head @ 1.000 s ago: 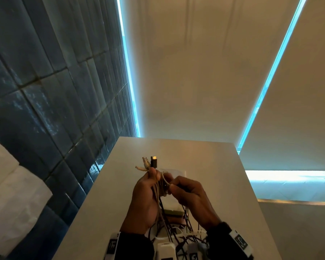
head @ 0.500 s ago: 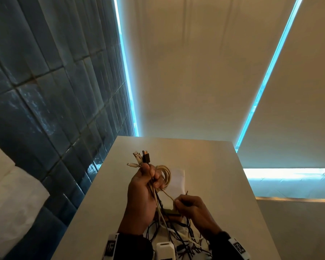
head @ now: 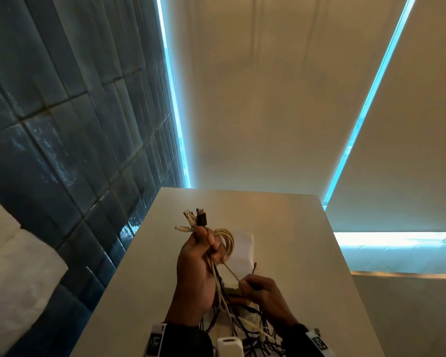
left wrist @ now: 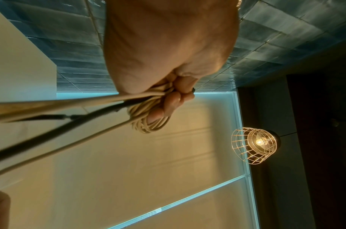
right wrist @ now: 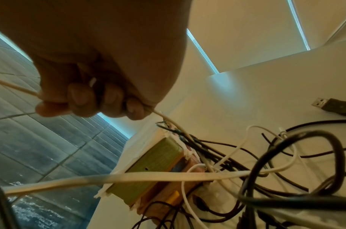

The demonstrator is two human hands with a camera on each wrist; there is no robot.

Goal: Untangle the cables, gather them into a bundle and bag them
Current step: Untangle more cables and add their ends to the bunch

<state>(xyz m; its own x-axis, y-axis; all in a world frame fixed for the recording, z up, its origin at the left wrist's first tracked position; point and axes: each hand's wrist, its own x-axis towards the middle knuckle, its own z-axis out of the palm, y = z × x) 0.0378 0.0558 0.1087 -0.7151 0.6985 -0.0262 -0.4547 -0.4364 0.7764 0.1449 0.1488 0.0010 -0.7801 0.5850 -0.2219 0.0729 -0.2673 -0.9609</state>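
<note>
left hand grips cream cable coil, right hand pinches its strand, now pulled lower than 1 s ago; bag unseen.

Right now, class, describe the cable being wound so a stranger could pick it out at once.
Start at the pale table below the blinds. Above it, the left hand grips several cables. The beige cable is the only one coiled in loops there, and one taut strand of it runs down to the right hand.
</note>
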